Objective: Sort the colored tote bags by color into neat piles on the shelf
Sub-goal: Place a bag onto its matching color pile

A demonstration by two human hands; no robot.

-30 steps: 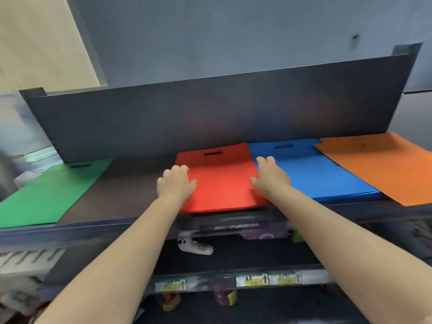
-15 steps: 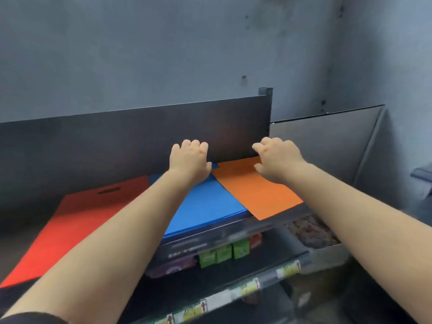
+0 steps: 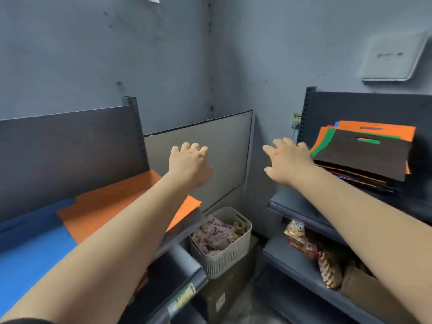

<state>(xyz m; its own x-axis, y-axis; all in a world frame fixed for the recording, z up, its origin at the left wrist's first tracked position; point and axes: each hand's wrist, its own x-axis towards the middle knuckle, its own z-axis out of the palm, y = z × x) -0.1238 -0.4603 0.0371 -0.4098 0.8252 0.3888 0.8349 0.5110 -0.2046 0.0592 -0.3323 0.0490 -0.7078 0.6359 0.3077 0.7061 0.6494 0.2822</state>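
On the left shelf (image 3: 187,220) a flat blue tote bag pile (image 3: 30,253) lies smooth and matte, its right edge overlapped by the orange tote bag pile (image 3: 102,206), whose corner juts past the shelf end. The left hand (image 3: 188,163) hangs in the air beyond that corner, fingers (image 3: 185,148) loosely spread and holding nothing. Below stands a cream slatted plastic basket (image 3: 224,253) of crumpled purple packets. The right hand (image 3: 288,160) hangs with fingers fanned wide and empty, just short of the mixed stack (image 3: 360,155) on the right shelf (image 3: 297,204): thin felt-like rectangles with slot handles, a dark brown bag (image 3: 360,157) on top, green and orange under it and what may be a sliver of blue. Half a second ago both hands rested on the blue and orange piles; now they are lifted clear, and the view has swung right, so the red pile is out of sight.
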